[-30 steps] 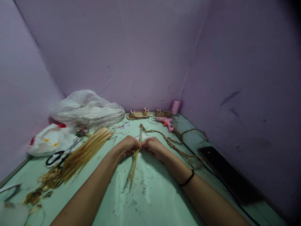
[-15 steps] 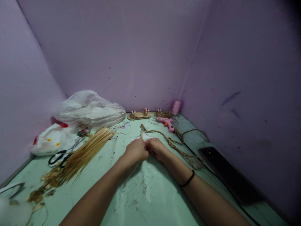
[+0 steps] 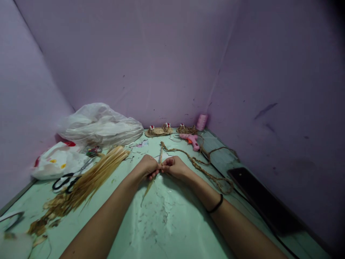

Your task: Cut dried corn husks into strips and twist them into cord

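Observation:
Over the middle of the green tabletop [image 3: 161,233], my left hand [image 3: 149,167] and my right hand [image 3: 175,167] meet with fingertips pinched. Both grip a pale tan fibre strand [image 3: 161,157], which runs from between them toward the wall. Below my left hand, its loose flat tail [image 3: 147,192] hangs toward me. The strand's far end meets the tip of a twisted brown fibre cord [image 3: 194,160], which winds off to the right. Fingers partly hide the pinched stretch.
Left: a bundle of dried fibre strips [image 3: 94,180], scissors [image 3: 62,182], a printed white bag [image 3: 58,162], a clear plastic bag [image 3: 102,126]. Along the back: small woven slippers [image 3: 159,132], a pink glue gun [image 3: 191,140], a pink thread spool [image 3: 202,122]. Right: a dark phone-like slab [image 3: 264,199].
My left hand has shifted slightly left and turned, showing its curled fingers and the strand's tail. My right hand has moved a little left, with fingertips now on the strand.

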The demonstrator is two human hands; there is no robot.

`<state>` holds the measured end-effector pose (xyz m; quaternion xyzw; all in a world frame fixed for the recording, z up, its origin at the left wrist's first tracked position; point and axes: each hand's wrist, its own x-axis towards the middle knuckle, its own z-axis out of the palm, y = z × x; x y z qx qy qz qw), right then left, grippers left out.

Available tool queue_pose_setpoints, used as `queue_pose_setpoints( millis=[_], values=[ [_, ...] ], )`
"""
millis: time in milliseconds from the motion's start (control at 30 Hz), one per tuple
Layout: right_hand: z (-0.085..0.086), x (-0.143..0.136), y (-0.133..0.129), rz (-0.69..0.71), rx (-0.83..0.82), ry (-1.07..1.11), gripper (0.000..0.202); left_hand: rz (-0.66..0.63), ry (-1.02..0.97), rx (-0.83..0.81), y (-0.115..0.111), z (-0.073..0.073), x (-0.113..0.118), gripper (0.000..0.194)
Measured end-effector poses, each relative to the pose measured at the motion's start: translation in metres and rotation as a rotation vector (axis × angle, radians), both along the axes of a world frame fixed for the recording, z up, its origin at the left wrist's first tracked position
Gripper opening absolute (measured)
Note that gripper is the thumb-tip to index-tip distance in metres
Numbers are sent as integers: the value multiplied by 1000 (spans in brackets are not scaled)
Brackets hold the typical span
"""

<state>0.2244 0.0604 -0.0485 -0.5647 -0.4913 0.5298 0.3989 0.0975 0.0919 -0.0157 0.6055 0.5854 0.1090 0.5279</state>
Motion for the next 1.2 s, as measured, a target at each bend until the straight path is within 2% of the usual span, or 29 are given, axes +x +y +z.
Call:
queue_pose_setpoints(
  millis=[100, 167, 333, 467, 533, 667, 767, 833, 867, 967, 1033, 1200],
  values=[
    [-2, 5, 2, -4, 21, -86, 8, -2, 18, 108, 0, 0, 0, 17],
    [3, 8, 1, 6, 1, -126, 8, -17, 1, 150, 0, 2, -1, 16],
    [22, 11, -6, 5, -107, -217, 11, -62, 3, 128, -1, 6, -3, 21],
    [28, 4, -10, -3, -118, -282, 14, -53, 6, 96, -2, 5, -2, 20],
    [30, -2, -14, -3, -54, -397, 12, -44, 14, 52, -2, 4, -3, 22],
    [36, -15, -25, -24, 168, -819, 12, -37, -1, -3, -3, 4, -4, 22],
    [43, -18, -30, 58, 176, -932, 11, -39, -47, 34, -3, 5, -4, 18],
    [46, -12, -28, 122, 127, -855, 7, -55, -86, 38, -1, 4, -6, 17],
    [47, -6, -25, 111, 80, -751, 7, -67, -103, 25, 0, 3, -7, 16],
    [46, 10, -14, -63, -92, -344, 12, -108, -142, -35, 5, -2, -12, 12],
    [44, 14, -9, -133, -178, -167, 10, -134, -158, -67, 8, -6, -14, 15],
    [37, -3, -13, -13, -287, 4, 13, -179, -165, -66, 9, -10, -15, 17]
  ],
)
